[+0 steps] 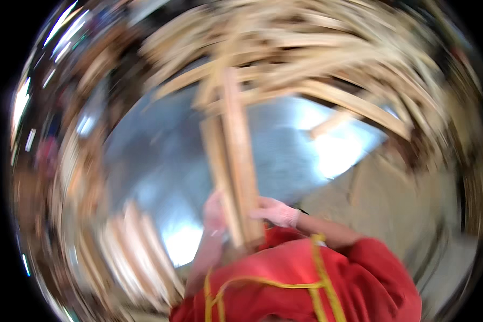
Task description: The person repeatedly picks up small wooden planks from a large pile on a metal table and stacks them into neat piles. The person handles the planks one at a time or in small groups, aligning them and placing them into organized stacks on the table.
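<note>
Two long wooden planks stretch away from my body, side by side: a pinkish one on the right and a paler, narrower one on the left. My right hand, in a light pinkish glove, grips the planks' right edge near the close end, fingers closed. On the opposite edge my left hand, also gloved, is closed around the wood, though motion smears its fingers. Beneath the planks lies a shiny metal tabletop with bright reflections.
A large heap of loose planks spreads across the far side, some overhanging the tabletop. One plank slants at the far right. Several more planks are stacked at the near left. Pale floor shows to the right.
</note>
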Available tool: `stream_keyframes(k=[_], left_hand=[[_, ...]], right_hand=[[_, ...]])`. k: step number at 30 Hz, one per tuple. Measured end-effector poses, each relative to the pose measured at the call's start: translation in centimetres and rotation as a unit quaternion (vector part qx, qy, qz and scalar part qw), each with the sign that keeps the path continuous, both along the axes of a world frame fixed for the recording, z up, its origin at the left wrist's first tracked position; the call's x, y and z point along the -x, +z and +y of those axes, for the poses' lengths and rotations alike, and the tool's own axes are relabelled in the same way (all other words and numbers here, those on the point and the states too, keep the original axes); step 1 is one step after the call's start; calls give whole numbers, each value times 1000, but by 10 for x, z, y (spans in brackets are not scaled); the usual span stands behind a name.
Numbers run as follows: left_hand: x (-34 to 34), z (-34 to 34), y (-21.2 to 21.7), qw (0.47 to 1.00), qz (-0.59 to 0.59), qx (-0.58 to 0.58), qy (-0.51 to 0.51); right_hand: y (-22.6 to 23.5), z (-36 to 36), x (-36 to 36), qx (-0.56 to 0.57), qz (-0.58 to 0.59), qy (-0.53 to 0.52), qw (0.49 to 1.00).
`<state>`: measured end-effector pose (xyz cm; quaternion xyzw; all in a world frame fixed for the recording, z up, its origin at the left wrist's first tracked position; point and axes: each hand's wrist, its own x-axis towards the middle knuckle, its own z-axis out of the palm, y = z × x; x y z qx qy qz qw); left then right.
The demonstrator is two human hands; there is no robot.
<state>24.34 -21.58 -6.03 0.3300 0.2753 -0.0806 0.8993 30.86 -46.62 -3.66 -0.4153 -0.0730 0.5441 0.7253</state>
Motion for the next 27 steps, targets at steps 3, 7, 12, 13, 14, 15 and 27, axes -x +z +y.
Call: stream_keyframes(k=[3,7,12,13,14,15,27], left_hand=[[9,12,23,994,14,-89,-66],[70,44,10,934,7,-348,-80],[182,88,42,865,154,-478,-14],[194,101,44,818,208,-534,-47],[212,117,50,782,252,-569,-35],[224,139,50,743,284,-605,-33],[302,194,-14,481,420,-769,-9]], right_hand=[[26,48,41,150,-196,214,945],[15,95,64,147,-313,283,895],[-19,98,60,231,-172,243,926],[10,106,60,246,-182,273,912],[33,120,63,257,-188,310,896],[27,147,65,254,-218,342,878],[-20,133,48,260,-310,304,862]])
